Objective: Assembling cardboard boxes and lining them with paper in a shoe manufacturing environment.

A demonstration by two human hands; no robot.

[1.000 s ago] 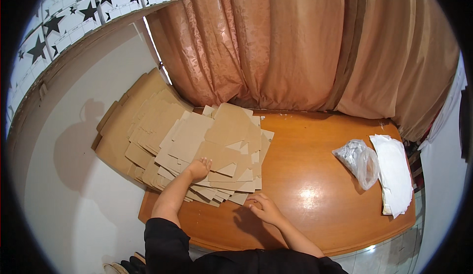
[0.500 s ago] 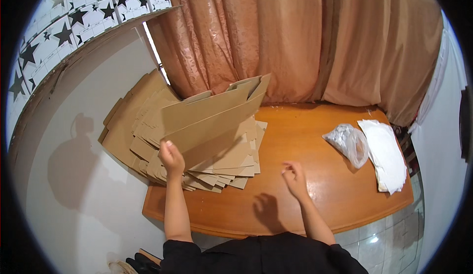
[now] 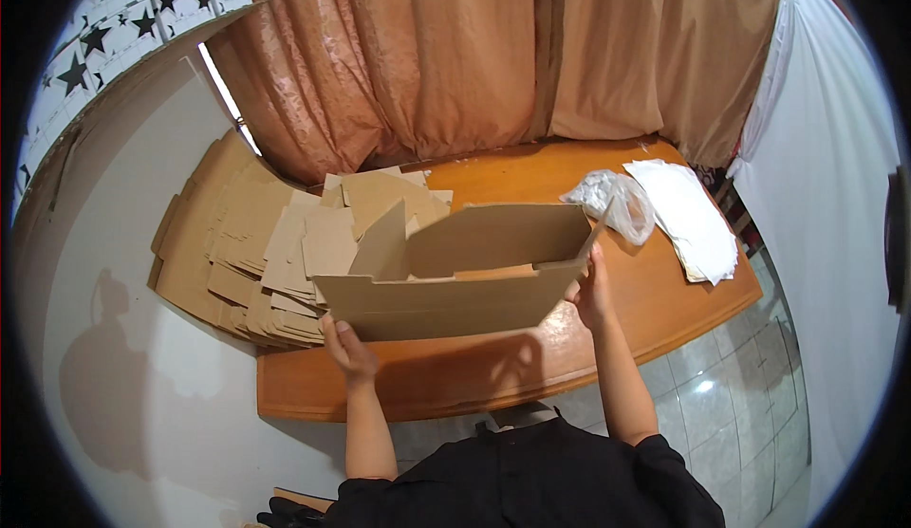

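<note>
A brown cardboard box (image 3: 436, 308) is held up over the front of the wooden table, its walls opened out into a frame. Through its middle some of the tabletop shows. My left hand (image 3: 349, 348) is closed on the lower left corner, thumb against the near wall. At the right end, my right hand (image 3: 593, 291) grips the corner, its fingers partly behind the cardboard. Beyond the box to the left lies a pile of flat cardboard sheets (image 3: 285, 253), partly hidden by it.
On the wooden table (image 3: 493, 169), a clear plastic bag (image 3: 631, 210) with silvery contents lies beside a stack of white paper (image 3: 685, 220) at the right. Orange-brown curtains (image 3: 455, 44) hang behind. A white wall (image 3: 114, 205) borders the left; a white cloth (image 3: 807, 148) hangs at right.
The folded cardboard has opened into a box frame and moved right, off the pile. My right hand, empty before, has taken hold of its right end. The view has shifted right.
</note>
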